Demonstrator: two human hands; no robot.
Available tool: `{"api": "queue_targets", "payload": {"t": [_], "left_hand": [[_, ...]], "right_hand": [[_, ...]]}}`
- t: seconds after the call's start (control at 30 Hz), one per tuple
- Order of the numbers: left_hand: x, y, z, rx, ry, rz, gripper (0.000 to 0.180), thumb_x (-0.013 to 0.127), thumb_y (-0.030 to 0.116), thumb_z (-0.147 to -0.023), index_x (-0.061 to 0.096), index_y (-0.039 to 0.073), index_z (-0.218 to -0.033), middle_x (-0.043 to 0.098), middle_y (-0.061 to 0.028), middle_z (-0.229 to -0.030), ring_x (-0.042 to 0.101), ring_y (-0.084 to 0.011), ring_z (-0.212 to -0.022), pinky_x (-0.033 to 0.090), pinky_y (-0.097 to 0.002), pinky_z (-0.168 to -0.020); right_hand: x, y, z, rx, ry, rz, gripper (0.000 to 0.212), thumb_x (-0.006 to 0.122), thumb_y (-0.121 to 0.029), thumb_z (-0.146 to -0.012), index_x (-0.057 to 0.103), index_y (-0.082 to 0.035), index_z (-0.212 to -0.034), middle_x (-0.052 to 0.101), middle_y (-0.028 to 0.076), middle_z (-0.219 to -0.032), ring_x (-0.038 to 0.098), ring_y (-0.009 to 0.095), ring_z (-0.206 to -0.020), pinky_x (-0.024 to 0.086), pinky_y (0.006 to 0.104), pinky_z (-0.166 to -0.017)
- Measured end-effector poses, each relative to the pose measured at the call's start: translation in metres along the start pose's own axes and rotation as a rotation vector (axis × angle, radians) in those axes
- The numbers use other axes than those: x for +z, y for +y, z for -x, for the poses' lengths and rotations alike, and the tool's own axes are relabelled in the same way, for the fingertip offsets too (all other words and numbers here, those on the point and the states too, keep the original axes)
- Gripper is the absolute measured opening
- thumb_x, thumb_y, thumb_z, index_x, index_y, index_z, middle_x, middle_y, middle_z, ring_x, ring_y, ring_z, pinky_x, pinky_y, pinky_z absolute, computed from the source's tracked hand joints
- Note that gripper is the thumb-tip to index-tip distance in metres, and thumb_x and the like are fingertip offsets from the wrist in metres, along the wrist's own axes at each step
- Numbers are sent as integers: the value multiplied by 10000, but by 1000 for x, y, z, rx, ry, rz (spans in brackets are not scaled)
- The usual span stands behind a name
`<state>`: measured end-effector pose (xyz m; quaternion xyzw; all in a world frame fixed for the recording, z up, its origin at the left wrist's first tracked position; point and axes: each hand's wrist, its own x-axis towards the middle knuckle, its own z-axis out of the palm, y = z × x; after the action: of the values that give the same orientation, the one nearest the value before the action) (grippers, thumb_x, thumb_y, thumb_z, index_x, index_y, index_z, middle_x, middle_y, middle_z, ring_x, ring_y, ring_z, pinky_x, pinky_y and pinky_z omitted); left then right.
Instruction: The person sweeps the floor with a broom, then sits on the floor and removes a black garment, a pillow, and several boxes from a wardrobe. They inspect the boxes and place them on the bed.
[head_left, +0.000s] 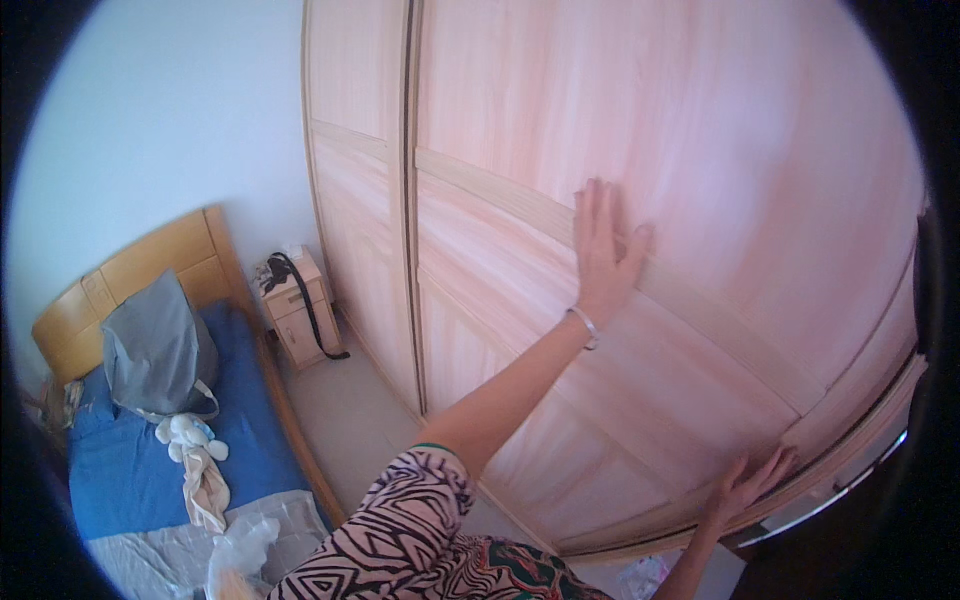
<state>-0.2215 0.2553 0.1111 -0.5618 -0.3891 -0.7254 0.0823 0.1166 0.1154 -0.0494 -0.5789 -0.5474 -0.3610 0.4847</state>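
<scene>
A pale wooden wardrobe with large sliding doors fills the middle and right of the view. My left hand (605, 255) lies against the wide door (720, 130), its fingers stretched out and pointing up across the horizontal trim strip (500, 195). A silver bracelet (586, 325) circles the left wrist. Lower and farther right, my right hand (745, 487) has its fingers spread near the door's right edge, next to the wardrobe frame. Both hands hold nothing. To the left, a narrower door panel (350, 190) meets the wide one at a dark vertical gap.
At the left stands a bed with a wooden headboard (155, 262) and blue bedding (120, 480). On it lie a grey bag-like cloth item (155, 345) and a white plush toy (190, 437). A bedside cabinet (300, 325) with a black hose (308, 305) stands between bed and wardrobe.
</scene>
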Motion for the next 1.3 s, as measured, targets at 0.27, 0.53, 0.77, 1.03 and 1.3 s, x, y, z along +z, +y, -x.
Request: {"api": "queue_targets", "payload": {"t": [0.27, 0.53, 0.77, 1.03, 1.3], "left_hand": [[46, 15, -15, -60, 167, -213, 632, 486, 329, -919, 282, 6, -1421, 197, -243, -1486, 114, -429, -1386, 91, -513, -1109], [51, 0, -16, 7, 203, -194, 638, 532, 297, -897, 305, -12, -1406, 193, -264, -1478, 124, -451, -1376, 125, -527, -1100], [26, -75, -46, 77, 322, -257, 622, 567, 272, -880, 352, -36, -1377, 282, -282, -1440, 213, -451, -1354, 186, -465, -1109], [-26, -108, -73, -33, 134, -244, 578, 498, 255, -933, 313, -53, -1385, 266, -267, -1445, 238, -359, -1366, 218, -414, -1119], [15, 14, -8, 350, -153, -136, 898, 693, 447, -766, 279, -16, -1414, 223, -267, -1462, 181, -428, -1370, 202, -503, -1102]], "right_hand": [[19, 33, 9, -171, 10, 19, 497, 532, -246, -938, 394, -30, -1364, 229, 232, -1477, 195, 452, -1358, 189, 573, -1091], [36, 38, 13, -251, 165, 30, 492, 464, -313, -954, 428, -19, -1347, 376, 205, -1417, 305, 418, -1323, 200, 578, -1078], [69, -8, 20, -370, 123, -28, 456, 446, -347, -956, 461, -52, -1303, 345, 220, -1426, 274, 430, -1333, 150, 618, -1065], [103, -144, 8, -431, -233, -379, 278, 672, -219, -776, 640, -101, -1026, 595, 74, -1186, 527, 263, -1167, 372, 486, -820], [89, -161, 80, -543, -958, -930, 296, 639, -165, -809, 620, -76, -1091, 619, 108, -1058, 558, 267, -1084, 393, 450, -958]]}}
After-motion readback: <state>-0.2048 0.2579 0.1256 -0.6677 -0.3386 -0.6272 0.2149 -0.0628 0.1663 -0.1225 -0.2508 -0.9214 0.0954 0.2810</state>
